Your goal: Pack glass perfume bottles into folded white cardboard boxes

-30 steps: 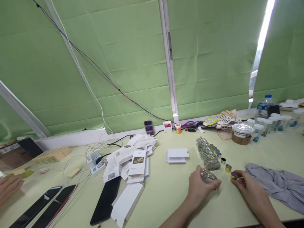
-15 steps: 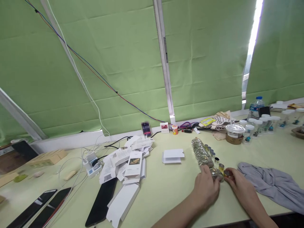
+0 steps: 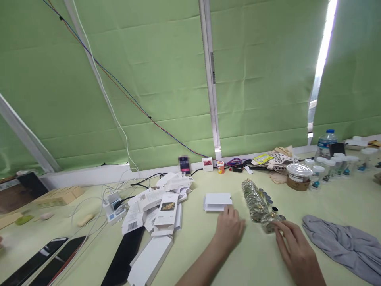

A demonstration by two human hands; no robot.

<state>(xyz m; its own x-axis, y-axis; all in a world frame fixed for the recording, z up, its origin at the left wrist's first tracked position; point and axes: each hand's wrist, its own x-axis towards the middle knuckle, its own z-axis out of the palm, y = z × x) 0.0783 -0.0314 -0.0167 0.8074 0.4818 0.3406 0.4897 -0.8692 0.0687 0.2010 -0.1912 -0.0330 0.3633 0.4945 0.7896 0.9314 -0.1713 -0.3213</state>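
Observation:
My left hand (image 3: 229, 227) rests at the lower right corner of a small white box (image 3: 218, 199) lying on the table. Its fingers reach over the box's near edge, not visibly closed around it. A row of shiny clear packets (image 3: 252, 198) with something greenish inside runs towards me. At its near end, my right hand (image 3: 294, 247) touches the last packet (image 3: 269, 223) with its fingertips, thumb held apart. Along the row's right side stand several small round metallic pieces (image 3: 268, 197), one with a dark top (image 3: 274, 209); the nearest are partly hidden by the packet and hand.
Opened white cartons (image 3: 168, 210) and a black tablet (image 3: 125, 254) lie to the left, beside a power strip (image 3: 115, 210) with cables. A grey cloth (image 3: 342, 246) is at right. Behind it stand a lidded cup (image 3: 299, 176), several white-capped jars (image 3: 329, 169) and a bottle (image 3: 326, 143).
My left hand has let go of the near packet and moved left to the white box. My right hand has shifted from a small round piece to the near packet. The view has tilted slightly.

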